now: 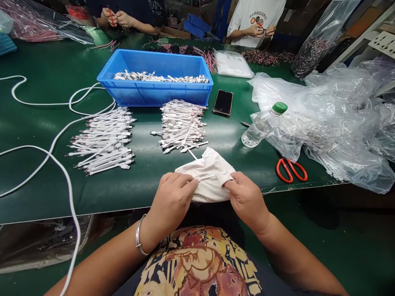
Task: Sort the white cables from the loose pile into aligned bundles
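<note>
Near the table's front edge lies a white cloth (206,190), partly over the edge side. My left hand (174,197) is closed at the cloth's left part, pinching one end of a thin white cable (207,177). On the cloth's right, my right hand (248,199) grips a folded part of the cloth, around the cable's other end. Just beyond the cloth is a pile of short white cables (182,126). A second pile of white cables (105,139) lies to the left.
A blue bin (157,92) holding white connector pieces stands behind the piles. A phone (223,102), a water bottle (261,127), red-handled scissors (291,170) and plastic bags (324,123) lie right. A long white cord (66,181) loops at left. Two people work across the table.
</note>
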A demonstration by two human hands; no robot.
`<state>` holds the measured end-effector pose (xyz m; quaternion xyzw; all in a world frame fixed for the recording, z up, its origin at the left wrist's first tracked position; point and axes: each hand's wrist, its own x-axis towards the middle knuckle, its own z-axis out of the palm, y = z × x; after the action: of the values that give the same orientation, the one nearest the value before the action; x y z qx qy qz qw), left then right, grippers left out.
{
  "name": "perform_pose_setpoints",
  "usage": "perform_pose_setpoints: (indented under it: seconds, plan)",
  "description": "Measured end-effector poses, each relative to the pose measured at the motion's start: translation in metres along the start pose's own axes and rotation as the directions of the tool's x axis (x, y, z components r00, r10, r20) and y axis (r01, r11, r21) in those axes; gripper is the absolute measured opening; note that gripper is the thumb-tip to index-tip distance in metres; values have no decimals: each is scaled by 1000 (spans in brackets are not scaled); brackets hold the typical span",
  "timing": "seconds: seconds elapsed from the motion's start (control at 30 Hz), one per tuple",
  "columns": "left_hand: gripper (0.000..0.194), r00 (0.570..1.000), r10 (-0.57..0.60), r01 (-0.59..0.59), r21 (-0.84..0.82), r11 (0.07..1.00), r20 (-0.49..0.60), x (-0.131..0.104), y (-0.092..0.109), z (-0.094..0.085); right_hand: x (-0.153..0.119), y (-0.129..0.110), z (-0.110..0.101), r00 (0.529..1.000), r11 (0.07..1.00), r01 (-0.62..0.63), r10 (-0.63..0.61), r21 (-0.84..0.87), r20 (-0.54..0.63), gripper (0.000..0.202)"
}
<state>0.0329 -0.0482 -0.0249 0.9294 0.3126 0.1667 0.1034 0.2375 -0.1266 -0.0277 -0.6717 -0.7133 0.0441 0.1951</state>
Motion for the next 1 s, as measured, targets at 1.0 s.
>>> perform_pose_setpoints:
  seconds: [1.0]
  plan:
    - [21,997,-7,5,26,1000,77,11,1,7,12,-2,0,983,915,-99,150,-392,103,20]
